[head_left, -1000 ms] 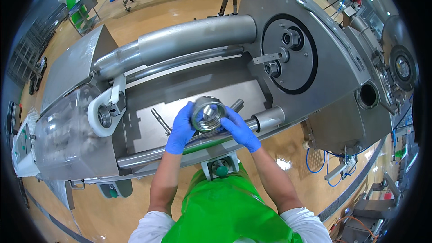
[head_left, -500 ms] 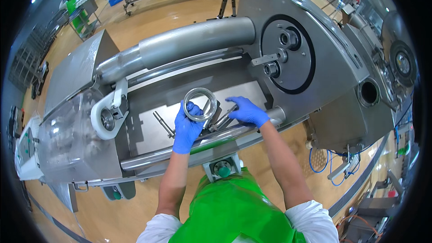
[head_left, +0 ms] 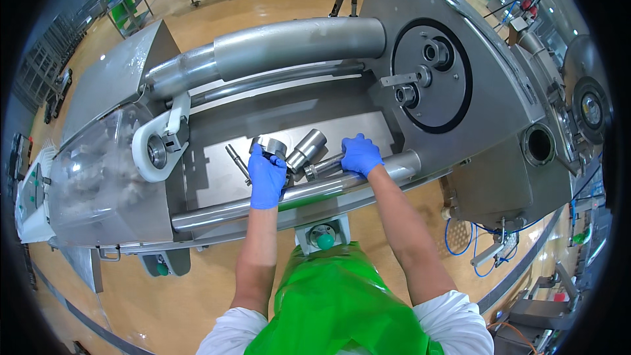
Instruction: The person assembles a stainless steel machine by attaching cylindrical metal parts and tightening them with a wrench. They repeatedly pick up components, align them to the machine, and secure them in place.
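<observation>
The machine's open steel trough holds loose parts: a metal ring, a steel cylinder at its three o'clock, and a thin rod at its eight o'clock. The left hand, blue-gloved, closes its fingers on the ring at the trough's centre. The right hand, at three o'clock of the cylinder, curls over a short shaft lying on the front rail tube. A white bearing bracket stands at nine o'clock; a black round plate at one o'clock.

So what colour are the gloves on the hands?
Blue, on both the left hand and the right hand, clearest in the head view.
</observation>
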